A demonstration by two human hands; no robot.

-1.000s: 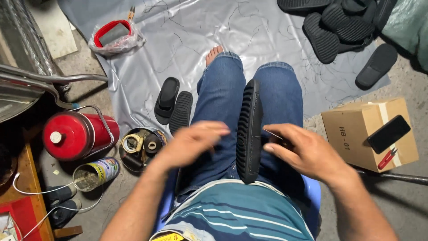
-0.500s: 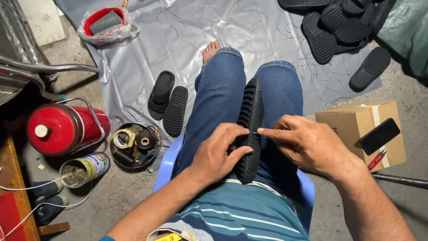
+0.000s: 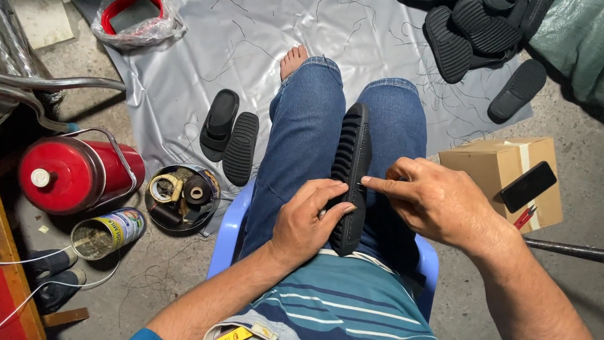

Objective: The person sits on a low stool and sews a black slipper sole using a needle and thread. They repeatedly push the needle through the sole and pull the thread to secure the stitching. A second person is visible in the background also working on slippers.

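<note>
Steadying sole (image 3: 353,165) edgewise on lap: left hand (image 3: 306,225) grips it, right hand (image 3: 434,203) pinches at edge, likely stitching; next pull needs firm hold.

Cardboard box (image 3: 497,179): brown, taped cube sitting just beside the right hand (image 3: 434,204), on its outer side.
Phone screen (image 3: 528,186): dark rectangle lying tilted on the box top.
Tin can label (image 3: 126,225): wrapping an open can in blue, white and yellow, well apart from the left hand (image 3: 305,223), on its outer side.
</note>
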